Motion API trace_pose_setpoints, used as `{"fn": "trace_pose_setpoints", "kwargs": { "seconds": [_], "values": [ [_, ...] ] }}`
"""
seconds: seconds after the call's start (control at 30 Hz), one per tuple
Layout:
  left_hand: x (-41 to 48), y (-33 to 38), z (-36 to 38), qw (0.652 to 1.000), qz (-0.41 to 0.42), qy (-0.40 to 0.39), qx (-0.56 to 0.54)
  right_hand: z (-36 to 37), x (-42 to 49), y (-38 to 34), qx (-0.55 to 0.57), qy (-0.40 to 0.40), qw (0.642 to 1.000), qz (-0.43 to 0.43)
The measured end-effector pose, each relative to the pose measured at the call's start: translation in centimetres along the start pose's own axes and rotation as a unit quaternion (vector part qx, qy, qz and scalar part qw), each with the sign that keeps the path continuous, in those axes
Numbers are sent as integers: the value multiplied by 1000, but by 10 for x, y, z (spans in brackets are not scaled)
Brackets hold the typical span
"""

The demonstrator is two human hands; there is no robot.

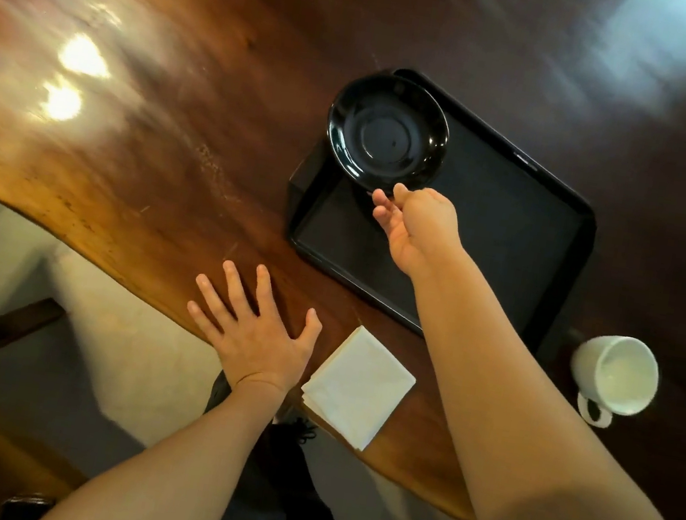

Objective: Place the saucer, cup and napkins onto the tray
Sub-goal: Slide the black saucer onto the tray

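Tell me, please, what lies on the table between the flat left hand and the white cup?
The stack of white napkins lies there, right beside the left hand; toward the cup, the right forearm crosses above. Head view.

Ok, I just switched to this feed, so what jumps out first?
The right hand holds a glossy black saucer by its near rim, over the far left corner of the black tray. The left hand lies flat, fingers spread, on the wooden table edge. The white napkins sit between the arms, and the white cup lies tipped on the table, right of the tray.
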State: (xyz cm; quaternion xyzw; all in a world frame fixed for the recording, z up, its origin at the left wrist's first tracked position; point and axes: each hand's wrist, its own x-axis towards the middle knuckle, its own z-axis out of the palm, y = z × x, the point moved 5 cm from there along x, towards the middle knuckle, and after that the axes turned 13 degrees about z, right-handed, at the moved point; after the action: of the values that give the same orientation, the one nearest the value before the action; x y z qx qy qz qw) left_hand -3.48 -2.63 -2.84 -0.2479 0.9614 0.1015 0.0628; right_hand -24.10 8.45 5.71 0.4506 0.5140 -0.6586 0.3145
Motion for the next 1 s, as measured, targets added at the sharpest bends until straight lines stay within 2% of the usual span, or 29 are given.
{"fn": "trace_pose_setpoints", "kwargs": {
  "seconds": [0.17, 0.27, 0.37, 0.53, 0.77, 1.0],
  "values": [
    [-1, -2, 3, 1000, 5, 19, 2, -15, 8, -6, 45, 15, 999, 6],
    [-1, -3, 4, 1000, 5, 25, -1, -17, 11, -8, 35, 4, 999, -4],
    [-1, -3, 4, 1000, 2, 24, 0, -24, 18, -8, 91, 19, 995, 22],
    [0, -3, 6, 1000, 5, 31, 0, -30, 25, -6, 121, 37, 991, 49],
    [-1, -3, 5, 999, 7, 32, 2, -34, 22, 1, 62, 14, 998, 25],
    [0, -2, 5, 1000, 13, 19, -4, -41, 16, 5, 60, -32, 997, 43]
  ]
}}
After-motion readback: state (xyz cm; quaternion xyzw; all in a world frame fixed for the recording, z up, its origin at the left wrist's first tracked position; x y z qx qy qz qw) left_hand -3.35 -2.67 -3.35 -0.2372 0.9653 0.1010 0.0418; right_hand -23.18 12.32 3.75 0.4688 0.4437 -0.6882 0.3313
